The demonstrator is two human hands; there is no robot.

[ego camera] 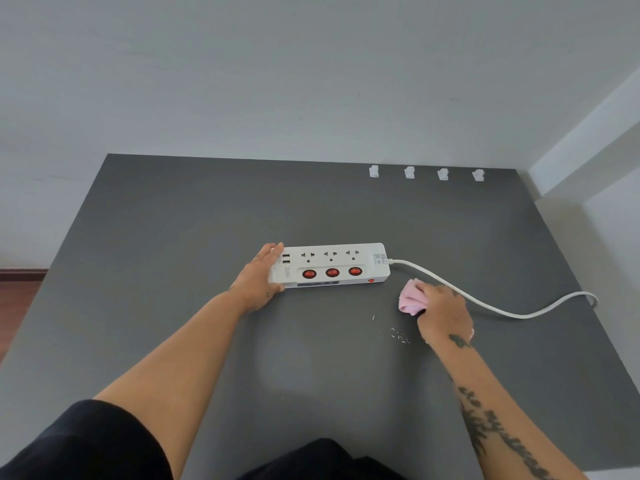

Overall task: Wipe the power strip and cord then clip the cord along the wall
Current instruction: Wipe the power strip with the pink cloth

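The long white plastic power strip [329,266] with three round red switches lies flat near the middle of the dark grey table [173,237]. Its long side runs along with the back edge. The left arm reaches straight out. The left hand [261,273] holds the strip's left end, with the fingers on the far side and the thumb on the near corner. A thick white cord [485,304] comes out of the right end and bends over to the table's right edge. The right arm comes in from the near right corner. The right hand [445,315] is curled tight around a small bunched-up pink cloth [410,299]. The cloth sits just past the strip's right end, not touching it, and the cord runs right behind that hand. Tiny white crumbs [400,336] lie near the wrist. Four small white clips [409,172] sit in a row at the back edge, near the right corner.
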